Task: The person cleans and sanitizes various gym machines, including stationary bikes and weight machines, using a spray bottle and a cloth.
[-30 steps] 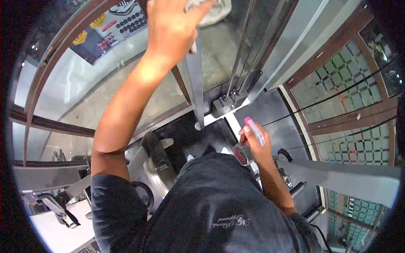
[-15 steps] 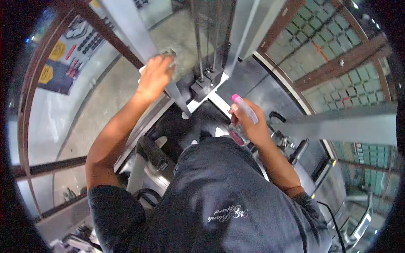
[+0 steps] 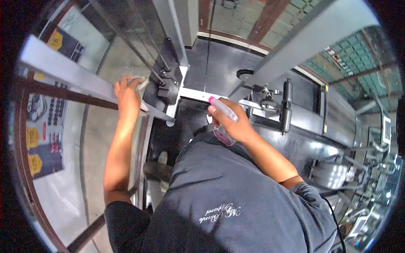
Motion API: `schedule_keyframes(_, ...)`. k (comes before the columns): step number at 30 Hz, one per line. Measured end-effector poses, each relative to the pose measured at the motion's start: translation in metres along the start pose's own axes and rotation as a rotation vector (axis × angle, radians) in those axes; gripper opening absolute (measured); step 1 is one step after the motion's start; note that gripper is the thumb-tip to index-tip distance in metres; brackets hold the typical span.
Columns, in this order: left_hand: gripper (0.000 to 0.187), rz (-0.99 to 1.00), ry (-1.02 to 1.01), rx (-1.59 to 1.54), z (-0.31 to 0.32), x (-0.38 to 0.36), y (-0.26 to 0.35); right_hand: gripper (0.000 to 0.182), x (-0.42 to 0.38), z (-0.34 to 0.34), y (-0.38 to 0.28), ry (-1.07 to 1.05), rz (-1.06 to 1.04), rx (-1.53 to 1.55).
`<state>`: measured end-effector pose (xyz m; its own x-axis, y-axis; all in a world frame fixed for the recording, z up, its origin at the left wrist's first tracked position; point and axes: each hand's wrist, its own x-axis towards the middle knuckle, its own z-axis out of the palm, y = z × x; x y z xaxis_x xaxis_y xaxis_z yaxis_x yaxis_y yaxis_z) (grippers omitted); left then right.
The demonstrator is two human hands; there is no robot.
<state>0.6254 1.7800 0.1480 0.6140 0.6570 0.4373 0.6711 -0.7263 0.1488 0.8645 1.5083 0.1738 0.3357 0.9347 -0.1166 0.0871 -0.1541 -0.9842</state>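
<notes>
My left hand [image 3: 126, 93] presses a pale cloth [image 3: 140, 81] against a slanted grey metal bar [image 3: 67, 71] of a gym machine, near the bar's lower end. My right hand [image 3: 233, 124] is closed around a clear spray bottle with a pink nozzle [image 3: 222, 110], held in front of my chest. The bottle's lower part holds reddish liquid. Both arms reach out over my dark grey shirt.
A black weight stack with steel guide rods [image 3: 162, 71] stands just past the cloth. A second grey beam [image 3: 295, 46] slants across the upper right, with black handles [image 3: 287, 105] below it. Glass panels with posters [image 3: 40, 130] are at left; more machines are at lower right.
My left hand has slid the cloth down the bar towards its lower end. The view has swung right and down. My right hand still holds the bottle in place.
</notes>
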Motion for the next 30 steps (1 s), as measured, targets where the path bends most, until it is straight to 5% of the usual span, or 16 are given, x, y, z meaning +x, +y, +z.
schedule_keyframes(4,0.053,-0.04,-0.143,-0.419,0.043,-0.015,0.035,0.031,-0.025,-0.007,0.012,0.145,0.028,0.075)
schedule_keyframes(10,0.038,-0.173,-0.247,-1.007,0.054,-0.034,0.103,0.033,-0.057,-0.026,0.006,0.324,0.021,0.103)
schedule_keyframes(14,0.028,-0.692,-0.278,-1.551,0.064,-0.056,0.142,0.032,-0.073,-0.054,0.005,0.411,-0.004,0.133)
schedule_keyframes(18,0.029,-0.867,-0.335,-1.791,0.082,-0.078,0.16,0.03,-0.084,-0.085,0.009,0.515,-0.013,0.158)
schedule_keyframes(22,0.055,-0.898,-0.599,-2.241,0.105,-0.088,0.174,0.031,-0.101,-0.118,0.014,0.485,-0.018,0.188)
schedule_keyframes(30,0.044,-0.953,-0.276,-2.405,0.118,-0.074,0.303,0.034,-0.132,-0.193,0.032,0.39,-0.014,0.144)
